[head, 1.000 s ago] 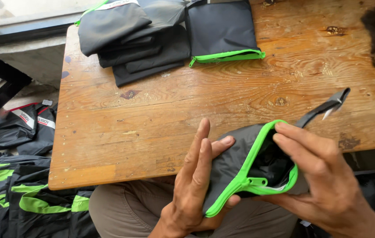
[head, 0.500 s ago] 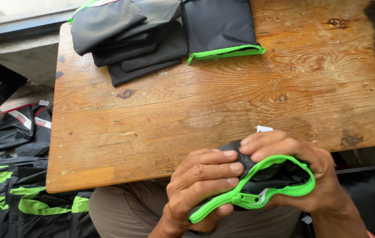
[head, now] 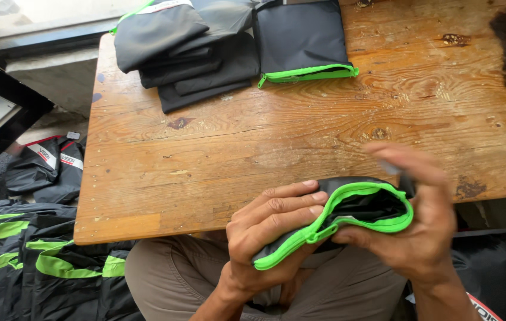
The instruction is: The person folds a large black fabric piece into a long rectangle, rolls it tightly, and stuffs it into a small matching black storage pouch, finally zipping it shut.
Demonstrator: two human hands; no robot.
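1. Left hand: fingers curled over the near end of a black pouch with a green zip; closed on it, thumb underneath.
2. Right hand: cupped under and round the pouch's far end, holding it; its upper fingers are motion-blurred, so how tightly they close cannot be told.
3. Pouch position: held between both hands, just off the near edge of the bench, above the lap. Its mouth stands open; dark fabric shows inside.
4. Beyond the hands, at the far edge of the bench: a stack of folded black fabric, and beside it a flat pouch with the same green zip.
5. Left of the hands, on the floor: a heap of black and green garments.
6. Risks, as judged: fabric inside could catch in the zip teeth if the mouth is closed over it; the bunched contents could spring out if either grip loosens; the pouch hangs clear of the bench, so a slip would drop it into the lap.
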